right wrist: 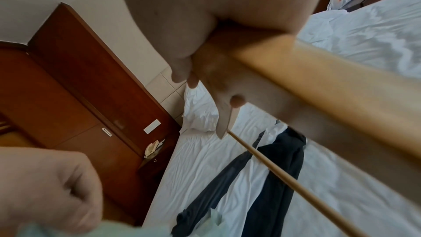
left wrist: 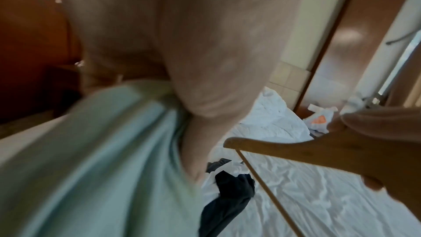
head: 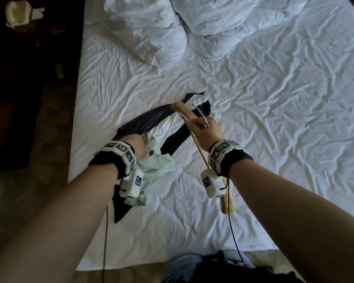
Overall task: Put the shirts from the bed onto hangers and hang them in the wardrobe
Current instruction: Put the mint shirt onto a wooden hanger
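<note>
Trouble can come first from the pale mint-green cotton shirt, I think: the left hand holds it bunched in a fist just above the near edge of the white-sheeted bed, so the neck opening is hidden in the folds. If the end of the hanger goes into a sleeve or a wrong fold, the shirt will sit crooked or slide off. The light wooden hanger with a thin lower bar and a metal hook is held by the right hand, fingers closed around its middle near the hook, and it is tilted with one end pointing away and the other towards the person. Its far end is over the dark navy shirt with a white inner part, which lies in a loose curve on the sheet. The hook or the bar could catch this fabric and pull it along.

The green shirt looks soft, thin and crumpled, part of it hanging below the wrist. The navy shirt is long and twisted, not spread flat. No shirt is on the hanger yet, so the work seems at an early step.
</note>
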### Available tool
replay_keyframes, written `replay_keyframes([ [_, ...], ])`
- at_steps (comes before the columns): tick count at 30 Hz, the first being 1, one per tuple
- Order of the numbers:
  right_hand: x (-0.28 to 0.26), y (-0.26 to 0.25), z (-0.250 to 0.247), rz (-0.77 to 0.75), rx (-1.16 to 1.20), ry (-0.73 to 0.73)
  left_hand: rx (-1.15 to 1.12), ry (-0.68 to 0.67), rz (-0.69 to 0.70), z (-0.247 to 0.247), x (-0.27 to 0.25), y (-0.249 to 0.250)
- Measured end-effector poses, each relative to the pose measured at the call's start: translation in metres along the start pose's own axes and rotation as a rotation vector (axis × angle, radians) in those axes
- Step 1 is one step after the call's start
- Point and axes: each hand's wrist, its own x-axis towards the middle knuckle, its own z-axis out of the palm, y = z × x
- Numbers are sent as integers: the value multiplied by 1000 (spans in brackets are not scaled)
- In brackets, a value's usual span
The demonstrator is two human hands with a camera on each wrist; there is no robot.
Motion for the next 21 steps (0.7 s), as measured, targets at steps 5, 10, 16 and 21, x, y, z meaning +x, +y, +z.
replay_keyframes([
  [5, -1, -2, 3, -13, 11, -25, -451, 263, 232, 5, -14, 4],
  [10, 7, -14, -6, -15, 8, -83, -421, 606, 579, 2, -27, 20],
  [16, 6, -5, -3, 29, -12, -131, -395, 756, 739, -2, -36, 27],
  [21, 1, 5, 12, 80, 106, -171, -479, 796, 732, 2, -39, 22],
])
